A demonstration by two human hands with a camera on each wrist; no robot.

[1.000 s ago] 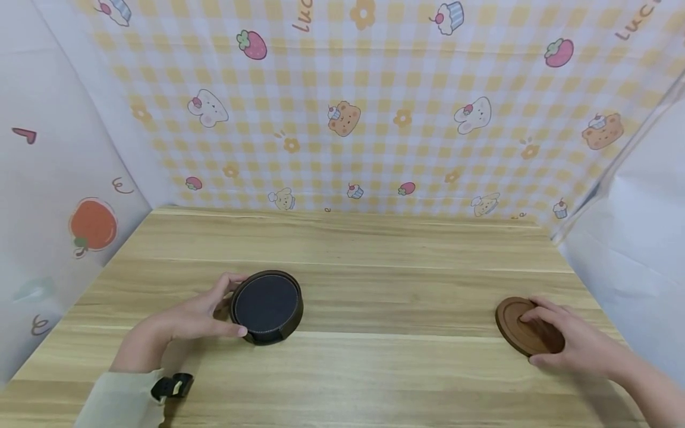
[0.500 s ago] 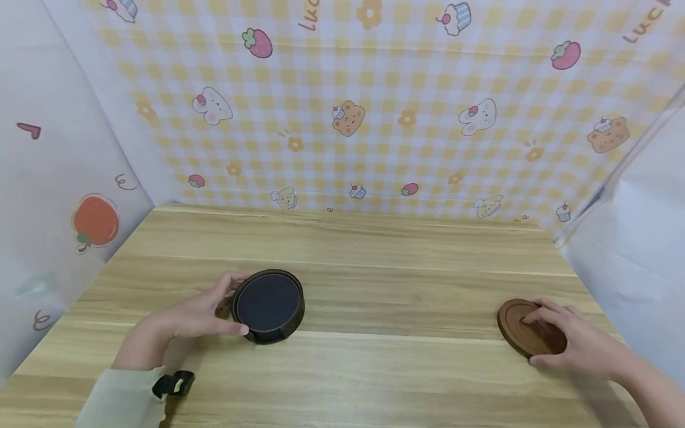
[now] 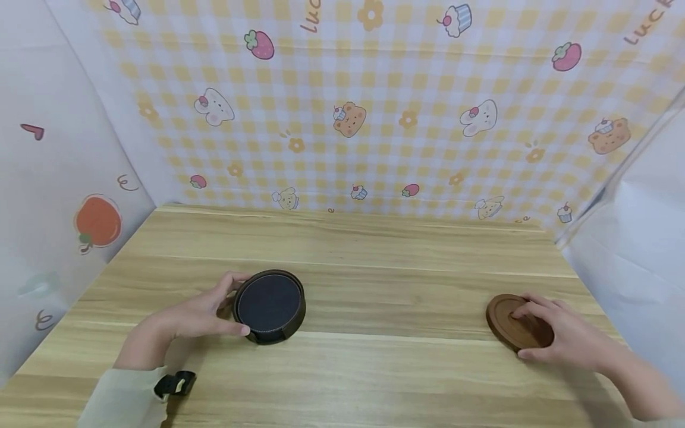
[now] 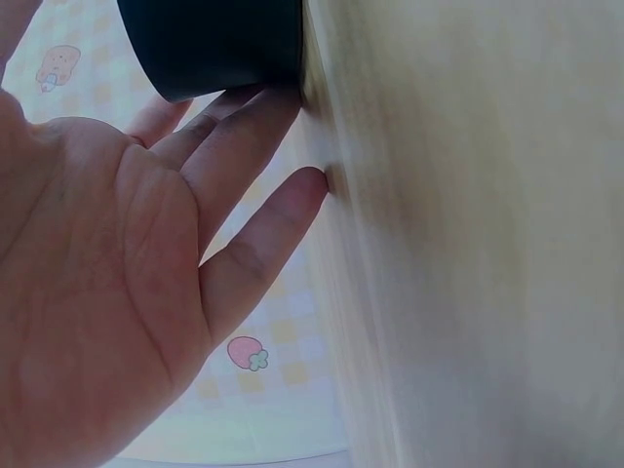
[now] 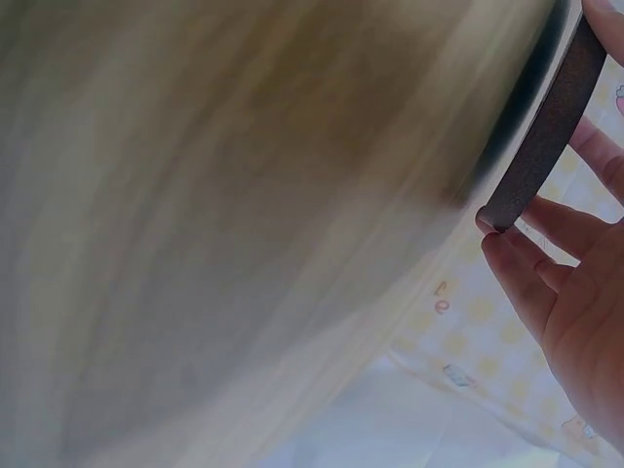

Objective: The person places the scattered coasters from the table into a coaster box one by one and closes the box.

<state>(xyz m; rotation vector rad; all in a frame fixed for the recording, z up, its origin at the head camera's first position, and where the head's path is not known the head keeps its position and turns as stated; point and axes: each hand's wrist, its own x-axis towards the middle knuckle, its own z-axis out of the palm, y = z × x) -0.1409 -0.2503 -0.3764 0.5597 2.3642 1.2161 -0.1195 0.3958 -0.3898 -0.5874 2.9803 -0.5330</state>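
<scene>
In the head view a round black coaster holder (image 3: 291,329) stands on the table at left centre, with a dark stitched coaster (image 3: 269,302) on top inside it. My left hand (image 3: 195,318) grips the holder's left side, thumb at the front edge and fingers behind. The left wrist view shows the fingers of that hand (image 4: 127,253) against the holder's dark wall (image 4: 219,44). At the right, my right hand (image 3: 569,336) holds a round brown wooden coaster (image 3: 503,318) by its right side, thumb at the near edge. The right wrist view shows its thick rim (image 5: 551,132).
The pale wooden table (image 3: 374,380) runs between the two hands. A yellow checked cloth (image 3: 321,77) hangs behind its far edge. White sheets flank it at left (image 3: 43,196) and right (image 3: 637,226).
My right hand has shifted slightly left and away from me with the wooden coaster. My left hand and the coaster holder stay practically still; the head view has tilted a little.
</scene>
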